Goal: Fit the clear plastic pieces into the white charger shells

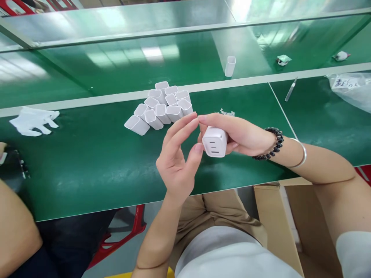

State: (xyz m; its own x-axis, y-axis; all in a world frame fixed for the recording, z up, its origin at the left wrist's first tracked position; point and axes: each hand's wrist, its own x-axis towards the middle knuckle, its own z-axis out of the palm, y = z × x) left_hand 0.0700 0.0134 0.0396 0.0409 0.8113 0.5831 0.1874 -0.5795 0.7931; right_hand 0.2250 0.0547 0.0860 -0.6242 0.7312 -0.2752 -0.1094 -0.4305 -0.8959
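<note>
White casing (215, 143) is sitting clamped in right hand (242, 133), left hand (176, 164) gaping alongside; beyond, illegibly labelled bag (358, 92) is lying on green worktop (98, 166).

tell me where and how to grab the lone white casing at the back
Probably pinch the lone white casing by opposite outer walls, below its rim, coming from above. It stands upright, open end up, apart from the clustered casings, so its sides look reachable. The left hand seems freer, as the right hand holds a slotted white piece.
</note>
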